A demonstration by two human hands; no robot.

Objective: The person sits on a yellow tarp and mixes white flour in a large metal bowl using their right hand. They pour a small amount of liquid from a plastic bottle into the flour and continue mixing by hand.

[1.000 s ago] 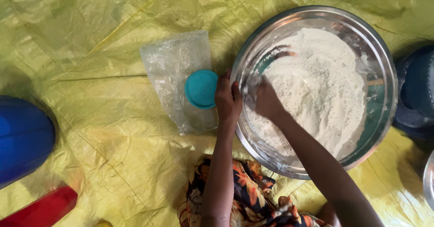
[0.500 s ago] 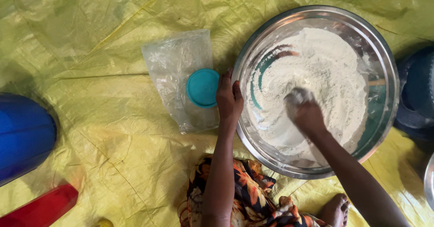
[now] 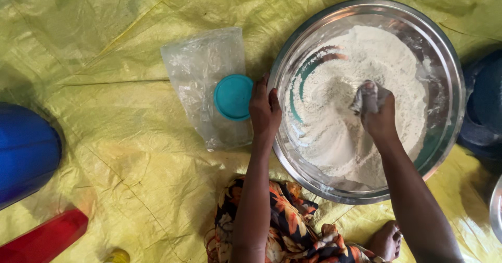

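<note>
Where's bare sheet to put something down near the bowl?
Widest free patch: yellow sheet above the plastic bag, and below it toward the red object. Crowded: left hand on the bowl rim beside the teal lid; right hand in flour.
</note>
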